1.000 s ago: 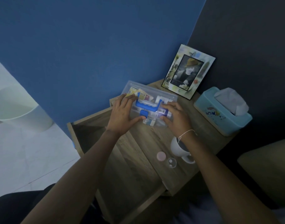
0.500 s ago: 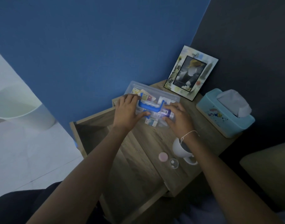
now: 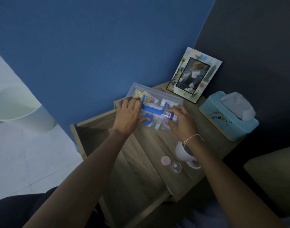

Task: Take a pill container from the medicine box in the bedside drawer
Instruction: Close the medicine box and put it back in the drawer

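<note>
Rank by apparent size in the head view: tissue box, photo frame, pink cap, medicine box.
1. Medicine box and photo frame: too close to call
2. Tissue box, slightly smaller
3. Pink cap

The medicine box [image 3: 164, 97] is sitting on the wooden bedside table top, close to the blue wall, with its lid closed. It is a clear plastic case, and packets and small boxes in yellow, white and purple are showing through the lid. A blue carry handle [image 3: 153, 109] is lying flat across the lid, and a blue latch [image 3: 148, 121] is sitting at the near edge. The bedside drawer [image 3: 98, 142] is standing pulled open below, its inside lying in shadow.
</note>
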Demonstrator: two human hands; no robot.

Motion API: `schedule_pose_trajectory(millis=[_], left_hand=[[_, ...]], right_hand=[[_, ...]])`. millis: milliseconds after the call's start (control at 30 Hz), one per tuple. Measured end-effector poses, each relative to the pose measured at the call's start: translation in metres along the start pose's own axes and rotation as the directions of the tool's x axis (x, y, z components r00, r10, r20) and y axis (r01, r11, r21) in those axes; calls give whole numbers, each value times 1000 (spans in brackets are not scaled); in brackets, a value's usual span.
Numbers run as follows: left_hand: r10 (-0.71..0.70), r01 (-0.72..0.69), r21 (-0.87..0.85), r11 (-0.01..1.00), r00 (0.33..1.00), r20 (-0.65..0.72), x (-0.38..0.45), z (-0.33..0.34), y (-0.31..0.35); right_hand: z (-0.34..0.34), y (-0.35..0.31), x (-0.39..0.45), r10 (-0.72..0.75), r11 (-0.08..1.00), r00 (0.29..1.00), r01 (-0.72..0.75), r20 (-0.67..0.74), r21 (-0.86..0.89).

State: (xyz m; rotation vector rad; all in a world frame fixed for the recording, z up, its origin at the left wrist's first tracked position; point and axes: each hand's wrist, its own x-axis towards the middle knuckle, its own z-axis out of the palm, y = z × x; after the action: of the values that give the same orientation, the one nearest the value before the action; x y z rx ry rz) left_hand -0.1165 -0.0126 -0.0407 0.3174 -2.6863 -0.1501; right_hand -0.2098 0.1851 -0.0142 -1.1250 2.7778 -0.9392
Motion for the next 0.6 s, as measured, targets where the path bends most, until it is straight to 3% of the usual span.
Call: schedule_pose_trajectory(millis=[133, 267, 600], left_hand=[[71, -71, 90, 993, 998, 3, -7, 10, 5], [51, -51, 85, 995, 999, -5, -13, 22, 5], [166, -161, 49, 986, 980, -108, -13, 27, -17]], right_hand=[[0, 0, 0, 2, 1000, 1000, -2, -6, -4], [1, 1, -1, -1, 1000, 1000, 1, -9, 3], [3, 2, -1, -23, 999, 999, 24, -28, 21]])
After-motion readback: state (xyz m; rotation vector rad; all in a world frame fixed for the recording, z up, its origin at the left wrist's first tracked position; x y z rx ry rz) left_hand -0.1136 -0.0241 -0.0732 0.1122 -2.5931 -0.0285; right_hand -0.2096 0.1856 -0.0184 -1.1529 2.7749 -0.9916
